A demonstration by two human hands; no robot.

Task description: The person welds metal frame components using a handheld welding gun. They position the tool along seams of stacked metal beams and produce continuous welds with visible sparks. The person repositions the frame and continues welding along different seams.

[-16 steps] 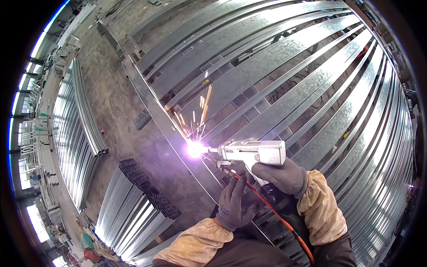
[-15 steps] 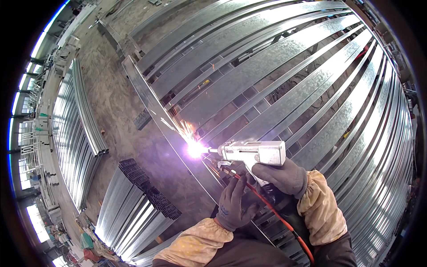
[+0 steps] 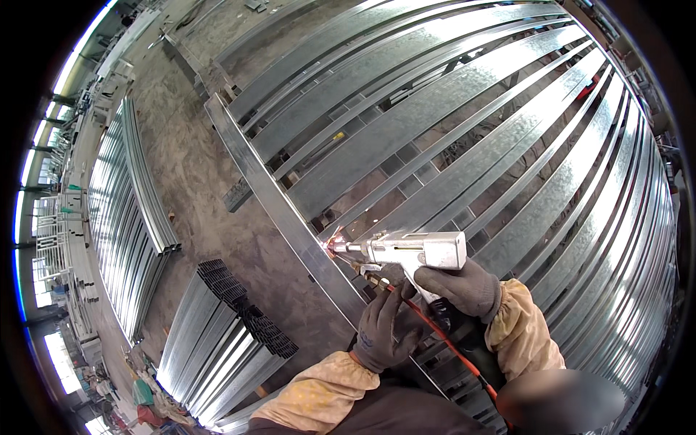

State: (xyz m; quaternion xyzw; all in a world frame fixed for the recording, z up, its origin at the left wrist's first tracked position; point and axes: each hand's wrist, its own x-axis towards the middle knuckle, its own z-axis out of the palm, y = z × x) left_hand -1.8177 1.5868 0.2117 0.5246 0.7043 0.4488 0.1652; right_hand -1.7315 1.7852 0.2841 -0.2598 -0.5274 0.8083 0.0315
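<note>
My right hand [image 3: 460,290], in a grey work glove, is closed round the grip of a white pistol-shaped welding gun [image 3: 417,250]. The gun points left, its nozzle tip at a small orange glow with a few sparks on the inner edge of a metal frame rail [image 3: 268,196]. An orange-red hose [image 3: 457,355] trails from beneath the gun down toward my lap. Below the nozzle, my gloved left hand [image 3: 384,330] has its fingers stretched up close to the hose, the thumb apart. Whether the fingertips touch the hose I cannot tell.
Long galvanized metal slats [image 3: 413,123] run side by side from the rail to the far right, with gaps between them. Bundled metal tubes [image 3: 210,341] lie at lower left, and stacked curved profiles [image 3: 130,217] beyond. A short metal piece [image 3: 237,194] sits on the concrete floor [image 3: 196,167].
The bright violet-white arc and large spray of sparks at the nozzle have died down to a small glow. The gun and both hands have hardly moved.
</note>
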